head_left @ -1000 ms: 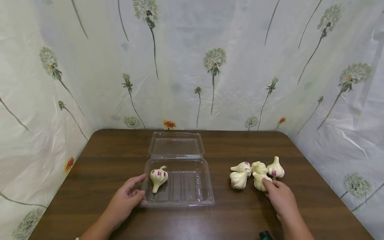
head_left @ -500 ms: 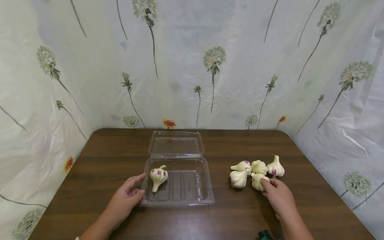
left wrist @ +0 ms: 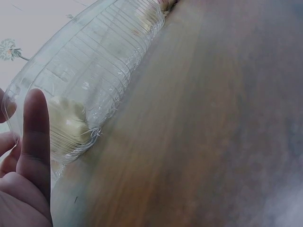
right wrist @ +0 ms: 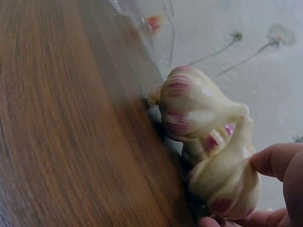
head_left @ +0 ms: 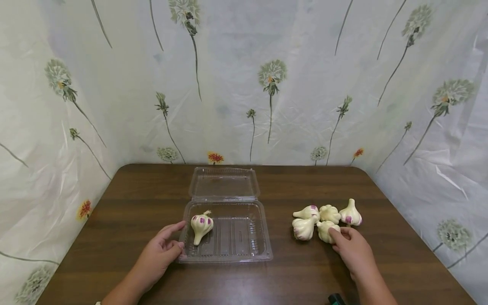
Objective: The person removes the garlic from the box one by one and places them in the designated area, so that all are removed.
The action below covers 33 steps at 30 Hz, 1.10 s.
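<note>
In the head view a clear plastic clamshell container (head_left: pixel 233 237) lies with its lid folded back. One garlic bulb (head_left: pixel 201 225) rests in its left part, showing blurred through the wall in the left wrist view. My left hand (head_left: pixel 157 253) pinches the container's near left rim between thumb and fingers. Over on the right, my right hand (head_left: pixel 354 250) holds a garlic bulb (right wrist: pixel 226 177) by thumb and fingertips. That bulb sits low beside a purple-marked garlic bulb (right wrist: pixel 196 101), their stems meeting in the right wrist view.
Behind and beside the held bulb are several other garlic bulbs, among them one standing upright (head_left: pixel 350 213). A dark object with a green part (head_left: pixel 336 299) shows at the bottom edge. The brown wooden table (head_left: pixel 286 275) ends at a flower-printed curtain (head_left: pixel 228 84).
My right hand has shifted slightly left with the garlic bulb, closer to the neighbouring bulbs. The left hand and the container have stayed in place.
</note>
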Each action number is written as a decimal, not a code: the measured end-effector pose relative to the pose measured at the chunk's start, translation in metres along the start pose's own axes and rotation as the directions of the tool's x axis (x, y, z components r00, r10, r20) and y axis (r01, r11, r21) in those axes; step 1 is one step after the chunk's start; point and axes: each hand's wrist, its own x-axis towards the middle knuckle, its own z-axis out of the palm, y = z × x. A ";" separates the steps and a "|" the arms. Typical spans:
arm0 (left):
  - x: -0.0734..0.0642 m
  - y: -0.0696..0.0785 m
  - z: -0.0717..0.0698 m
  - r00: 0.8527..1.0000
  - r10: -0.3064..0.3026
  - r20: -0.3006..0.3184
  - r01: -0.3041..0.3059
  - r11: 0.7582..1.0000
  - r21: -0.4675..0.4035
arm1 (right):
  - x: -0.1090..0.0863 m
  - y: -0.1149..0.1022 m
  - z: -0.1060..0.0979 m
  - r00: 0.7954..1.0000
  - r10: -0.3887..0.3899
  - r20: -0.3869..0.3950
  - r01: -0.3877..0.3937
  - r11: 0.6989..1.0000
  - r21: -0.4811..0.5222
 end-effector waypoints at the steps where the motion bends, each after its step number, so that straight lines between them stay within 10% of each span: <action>1: 0.000 -0.001 0.000 1.000 -0.005 0.000 0.005 1.000 0.002 | 0.001 0.000 0.000 1.000 0.001 0.003 -0.001 1.000 -0.002; 22: 0.001 -0.003 -0.001 1.000 -0.023 0.000 0.023 1.000 0.005 | 0.001 0.003 -0.012 0.993 -0.010 -0.117 0.002 0.998 -0.067; 33: 0.001 -0.002 0.001 1.000 -0.020 -0.005 0.020 1.000 -0.005 | -0.015 -0.017 -0.006 0.905 -0.239 -0.353 0.166 0.960 -0.224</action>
